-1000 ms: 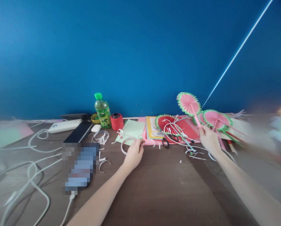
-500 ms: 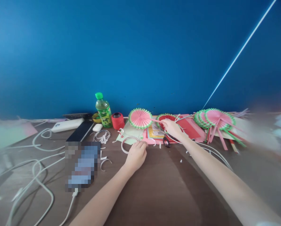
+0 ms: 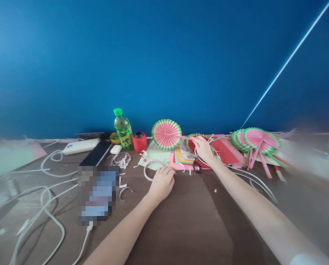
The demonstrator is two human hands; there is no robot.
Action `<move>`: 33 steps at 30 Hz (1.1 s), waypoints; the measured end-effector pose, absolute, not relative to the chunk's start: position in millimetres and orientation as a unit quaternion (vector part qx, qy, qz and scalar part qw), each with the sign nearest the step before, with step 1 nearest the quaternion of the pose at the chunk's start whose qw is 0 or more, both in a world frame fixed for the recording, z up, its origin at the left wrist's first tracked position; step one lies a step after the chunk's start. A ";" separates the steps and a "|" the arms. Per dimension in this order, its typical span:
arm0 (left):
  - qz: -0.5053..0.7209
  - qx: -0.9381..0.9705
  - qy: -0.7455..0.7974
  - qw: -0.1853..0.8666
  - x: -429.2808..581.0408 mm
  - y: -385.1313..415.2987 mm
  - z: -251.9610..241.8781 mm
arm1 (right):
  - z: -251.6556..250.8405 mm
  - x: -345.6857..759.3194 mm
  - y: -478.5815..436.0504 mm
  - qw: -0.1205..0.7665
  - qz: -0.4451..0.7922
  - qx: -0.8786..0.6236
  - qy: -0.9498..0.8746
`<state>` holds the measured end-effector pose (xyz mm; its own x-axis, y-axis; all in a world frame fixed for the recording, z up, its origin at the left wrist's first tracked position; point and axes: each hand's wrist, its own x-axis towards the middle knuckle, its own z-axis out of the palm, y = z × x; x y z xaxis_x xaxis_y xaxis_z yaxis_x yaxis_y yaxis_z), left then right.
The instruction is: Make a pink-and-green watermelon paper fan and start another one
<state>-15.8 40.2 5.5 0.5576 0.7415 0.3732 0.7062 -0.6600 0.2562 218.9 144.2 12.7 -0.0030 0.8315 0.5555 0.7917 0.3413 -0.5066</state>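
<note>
My right hand [image 3: 203, 148] is closed on the pink stick of a round paper fan [image 3: 166, 134], pink with a green scalloped rim, which it holds out to the left above the table. My left hand [image 3: 162, 182] rests on the brown table [image 3: 181, 228] with its fingers curled at the edge of a pale green paper sheet [image 3: 156, 154], next to a curled white paper strip [image 3: 150, 168]. A red folded fan [image 3: 195, 142] lies on red paper just behind my right hand. Black scissors [image 3: 197, 166] lie under that wrist.
A stack of finished pink-and-green fans [image 3: 254, 141] lies at the right. A green-capped bottle [image 3: 122, 129], a red thread spool [image 3: 139, 141], a white power bank [image 3: 81, 146], a white earbud case [image 3: 116, 149], a blurred phone [image 3: 98, 193] and white cables [image 3: 43, 198] fill the left side. A blue wall stands behind.
My right hand took one fan from beside the stack at the right and carried it left to the middle of the table. My left hand has stayed by the green sheet.
</note>
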 end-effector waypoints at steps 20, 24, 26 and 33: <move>0.224 0.876 0.422 0.072 -16.0 40.5 8.1 | 24.1 105.6 187.6 0.480 0.159 -0.607 -0.613; 0.222 0.875 0.423 0.073 -15.8 40.1 8.8 | 20.7 94.5 189.9 0.470 0.179 -0.615 -0.608; 0.219 0.876 0.424 0.072 -15.8 39.8 9.1 | 20.7 90.6 189.8 0.470 0.185 -0.615 -0.606; 0.209 0.875 0.430 0.078 -15.8 39.2 9.5 | 17.5 77.3 191.9 0.474 0.208 -0.611 -0.598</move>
